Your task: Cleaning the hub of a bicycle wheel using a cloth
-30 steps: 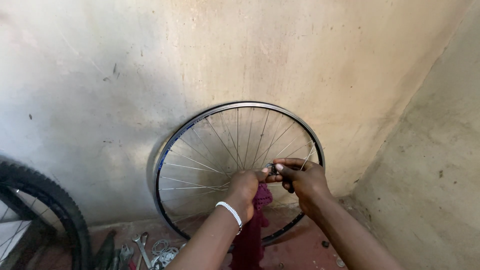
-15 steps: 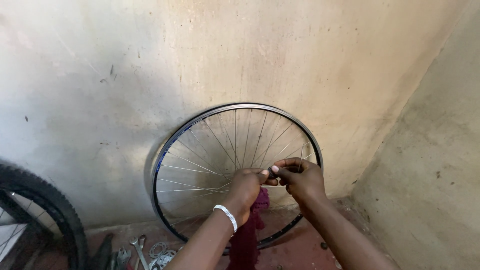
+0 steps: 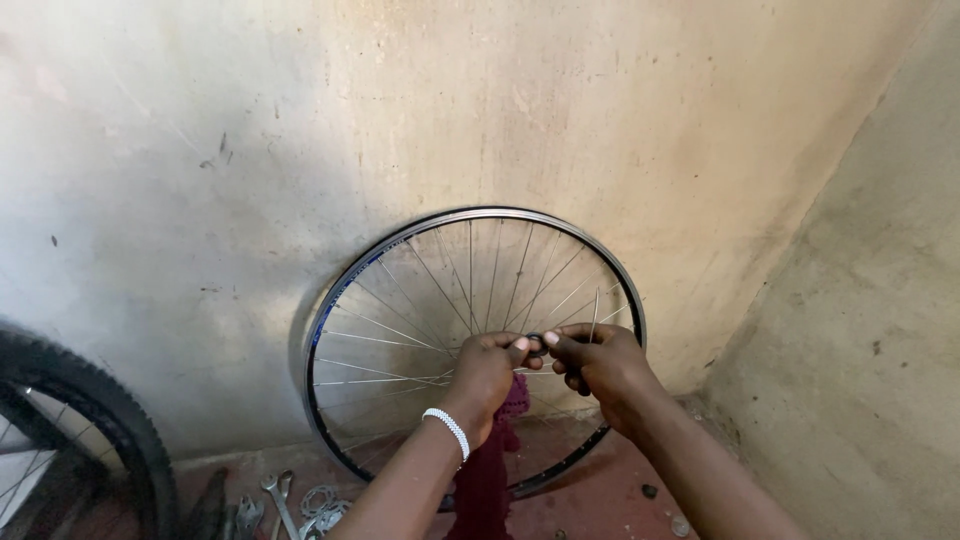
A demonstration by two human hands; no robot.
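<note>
Working at the hub of a bare bicycle wheel (image 3: 400,300) leaning upright against the wall (image 3: 300,130). Left hand (image 3: 488,372) and right hand (image 3: 600,362) both pinched shut on a small dark part (image 3: 534,340) between fingertips. Dark red cloth (image 3: 490,470) hanging below; wrenches (image 3: 275,500) on the floor. Calls for steady, fine fingertip turning next.

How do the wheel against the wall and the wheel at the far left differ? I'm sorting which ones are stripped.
The spoked wheel leaning on the wall is a bare metal rim with no tyre and shows whole; the tyred wheel wears a knobbly black tyre and is cut off by the frame edge. The left hand and right hand work at the bare one's centre. Both have thin wire spokes.
</note>
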